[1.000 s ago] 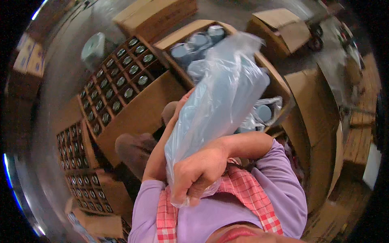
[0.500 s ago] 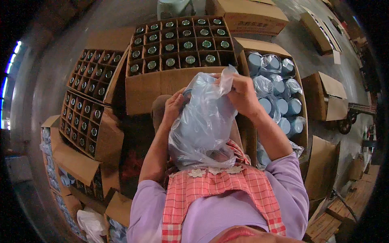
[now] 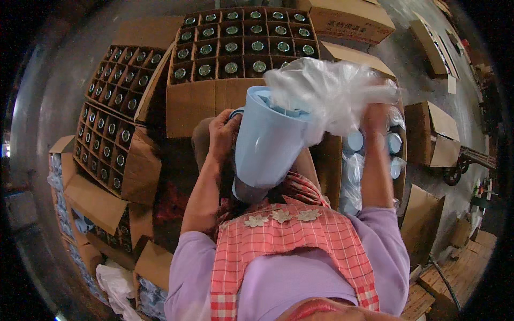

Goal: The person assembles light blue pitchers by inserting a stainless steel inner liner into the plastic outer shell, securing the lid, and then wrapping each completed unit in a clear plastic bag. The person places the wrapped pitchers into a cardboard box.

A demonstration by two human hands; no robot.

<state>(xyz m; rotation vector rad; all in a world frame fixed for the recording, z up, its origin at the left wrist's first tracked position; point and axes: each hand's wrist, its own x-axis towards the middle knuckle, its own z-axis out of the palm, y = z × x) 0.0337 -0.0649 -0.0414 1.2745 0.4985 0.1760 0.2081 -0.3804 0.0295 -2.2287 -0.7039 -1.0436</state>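
One closed left hand point(image 3: 223, 132) holds the handle point(image 3: 236, 112) of a tilted pale-blue jug point(image 3: 273, 144) in front of the checked apron point(image 3: 300, 235); the blurred right hand point(image 3: 377, 115) seems to grip a plastic bag point(image 3: 324, 93) by the jug's mouth, how tightly I cannot tell. Unbagging looks under way; next calls for clearing the bag, jug steady. Beyond, a partitioned carton point(image 3: 209, 109) and an open carton point(image 3: 333, 174) stand on grey floor point(image 3: 409, 72)
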